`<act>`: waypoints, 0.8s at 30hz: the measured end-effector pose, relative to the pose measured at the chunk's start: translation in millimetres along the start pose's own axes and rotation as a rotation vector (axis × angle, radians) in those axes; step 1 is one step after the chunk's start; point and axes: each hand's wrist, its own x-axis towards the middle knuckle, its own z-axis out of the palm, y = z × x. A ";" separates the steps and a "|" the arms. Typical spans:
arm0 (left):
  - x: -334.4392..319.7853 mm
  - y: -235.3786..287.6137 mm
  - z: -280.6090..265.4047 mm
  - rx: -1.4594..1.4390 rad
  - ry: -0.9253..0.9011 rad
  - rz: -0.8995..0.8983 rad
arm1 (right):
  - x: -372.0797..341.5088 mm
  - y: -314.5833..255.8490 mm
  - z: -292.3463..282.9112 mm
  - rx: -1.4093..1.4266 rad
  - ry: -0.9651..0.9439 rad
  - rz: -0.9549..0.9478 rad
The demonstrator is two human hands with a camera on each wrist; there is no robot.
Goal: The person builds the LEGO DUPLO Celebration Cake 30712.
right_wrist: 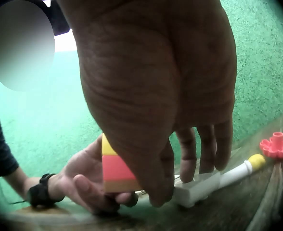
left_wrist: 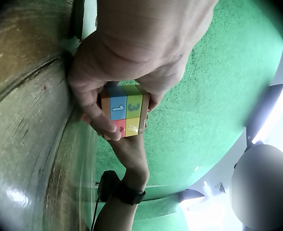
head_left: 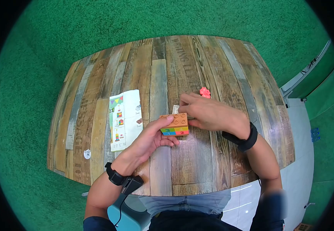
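My left hand (head_left: 145, 138) grips a stack of toy building bricks (head_left: 174, 120), thumb on top and fingers beneath. Its top brick is orange-brown with studs; coloured blocks numbered 1 to 4 (left_wrist: 126, 110) show on one side. Close against the stack's right and far side is my right hand (head_left: 215, 113), its fingers bent downward. Thumb and index come together beside the stack; I cannot tell whether they pinch anything. The other fingers hang over a white brick (right_wrist: 197, 190) lying on the table, joined to a white stick with a yellow tip (right_wrist: 257, 161).
A coral flower-shaped piece (head_left: 205, 92) stands beyond the right hand. To the left lies a printed instruction leaflet (head_left: 130, 133) with pictures of brick models. A round white sticker (head_left: 87, 154) is near the left edge of the wooden table (head_left: 186, 165).
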 end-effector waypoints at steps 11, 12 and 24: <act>-0.3 0.5 -0.5 0.016 -0.007 -0.002 | -0.3 0.6 1.0 0.081 0.048 0.030; -0.7 1.2 0.3 0.019 -0.008 -0.001 | -0.1 0.8 1.4 0.081 0.048 0.030; -1.1 1.4 0.6 0.017 -0.009 -0.005 | -0.8 -4.6 -5.8 -0.045 0.084 0.051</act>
